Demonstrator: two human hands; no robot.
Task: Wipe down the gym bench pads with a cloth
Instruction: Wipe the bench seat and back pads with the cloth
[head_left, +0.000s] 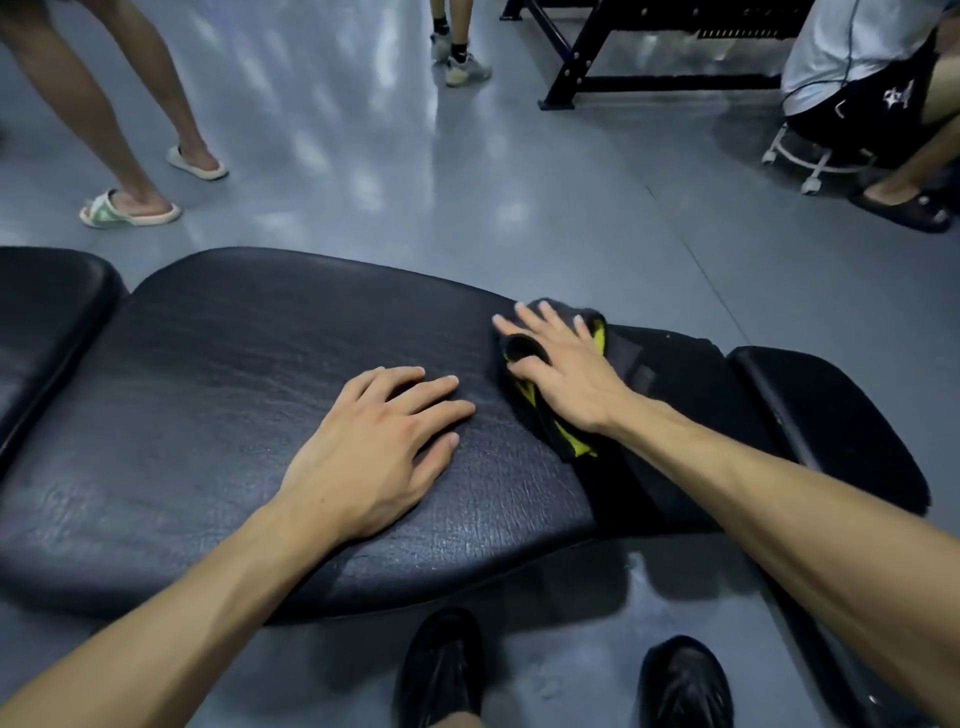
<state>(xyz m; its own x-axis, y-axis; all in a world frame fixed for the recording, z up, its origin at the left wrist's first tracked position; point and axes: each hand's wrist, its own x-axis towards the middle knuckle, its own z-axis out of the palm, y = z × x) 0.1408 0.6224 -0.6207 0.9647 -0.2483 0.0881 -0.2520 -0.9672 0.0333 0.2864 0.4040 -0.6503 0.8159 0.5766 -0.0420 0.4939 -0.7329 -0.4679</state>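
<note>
A long black leather bench pad (218, 395) lies across the view. My left hand (374, 447) rests flat on its middle, fingers spread, holding nothing. My right hand (561, 369) presses flat on a black and yellow cloth (535, 410) at the pad's right end, fingers spread over it. The cloth is bunched under the palm, with its yellow side showing at the edges. A smaller black pad (831, 421) follows to the right, and another pad (47, 322) lies at the left edge.
My two black shoes (441, 670) stand on the grey floor in front of the bench. Beyond it a person's legs in sandals (130, 208) stand at the left. A person sits on a wheeled stool (815, 156) at the far right, near a black metal frame (571, 73).
</note>
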